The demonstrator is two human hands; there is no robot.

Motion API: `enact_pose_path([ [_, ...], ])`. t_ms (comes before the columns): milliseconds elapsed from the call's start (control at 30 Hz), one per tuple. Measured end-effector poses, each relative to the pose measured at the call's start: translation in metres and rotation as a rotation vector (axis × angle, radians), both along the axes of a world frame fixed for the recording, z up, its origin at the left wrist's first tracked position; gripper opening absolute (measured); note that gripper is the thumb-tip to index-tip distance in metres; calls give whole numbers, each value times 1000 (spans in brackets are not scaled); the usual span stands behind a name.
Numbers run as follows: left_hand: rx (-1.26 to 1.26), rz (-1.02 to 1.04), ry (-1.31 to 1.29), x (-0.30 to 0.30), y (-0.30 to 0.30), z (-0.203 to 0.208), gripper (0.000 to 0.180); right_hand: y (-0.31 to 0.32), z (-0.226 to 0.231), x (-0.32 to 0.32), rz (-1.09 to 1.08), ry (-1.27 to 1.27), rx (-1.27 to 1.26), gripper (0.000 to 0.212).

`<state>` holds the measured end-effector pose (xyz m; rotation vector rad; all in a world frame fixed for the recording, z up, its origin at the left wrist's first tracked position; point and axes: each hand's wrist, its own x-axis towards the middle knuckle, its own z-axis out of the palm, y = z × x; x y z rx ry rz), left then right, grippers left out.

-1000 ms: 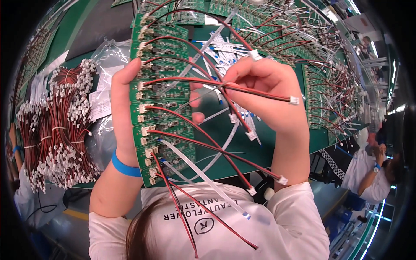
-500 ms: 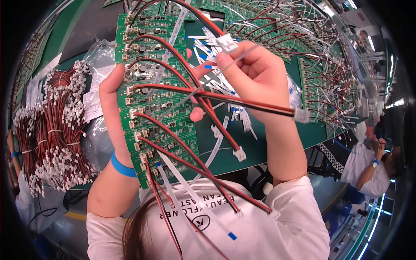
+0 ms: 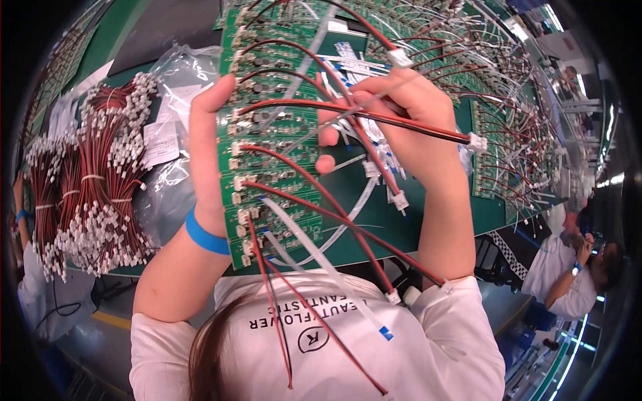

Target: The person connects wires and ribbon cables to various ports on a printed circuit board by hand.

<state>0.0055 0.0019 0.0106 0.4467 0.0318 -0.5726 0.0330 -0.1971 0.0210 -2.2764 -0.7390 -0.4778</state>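
My left hand (image 3: 208, 157) grips the left edge of a green circuit board panel (image 3: 281, 180), thumb on the front, with fingertips showing past its right side. A row of white sockets runs down the panel's left edge. Red-and-black wire leads (image 3: 354, 117) arch rightward from several of them, ending in white plugs (image 3: 477, 142). White flat ribbon cables (image 3: 321, 257) with blue ends hang from its lower part. Right of the panel, my right hand (image 3: 418, 110) is closed in a pinch, apparently on a flat ribbon cable; crossing leads partly hide its fingertips.
Bundled red-and-black leads (image 3: 90, 187) lie on the left beside a clear plastic bag (image 3: 177, 80). Loose ribbon cables (image 3: 344, 53) lie on the green table (image 3: 414, 220) behind the panel. More wired boards (image 3: 495, 147) are at right. Another person (image 3: 568, 267) sits far right.
The panel and my left hand have shifted right and slightly up. My right hand has moved slightly right and down, and its fingers now sit behind the crossing leads.
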Motion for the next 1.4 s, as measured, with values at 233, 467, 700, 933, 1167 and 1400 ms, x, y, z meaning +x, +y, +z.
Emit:
enact_pose_path([
  [233, -29, 33, 43, 1, 0, 1, 64, -6, -9, 4, 51, 19, -92, 7],
  [467, -87, 22, 48, 4, 7, -9, 63, 10, -15, 1, -99, 70, 23, 14],
  [700, -205, -45, 135, 6, 11, -20, 65, 7, -25, 8, 56, -73, -20, 9],
  [933, -319, -84, 104, 10, 15, -28, 64, 13, -19, 4, 10, -34, -123, 8],
  [1167, -372, -18, 147, 6, 13, -27, 72, 6, -18, 4, 74, -120, -157, 9],
  [1400, -280, -25, 103, 10, 12, -18, 61, 2, 1, -8, 79, 100, 68, 11],
])
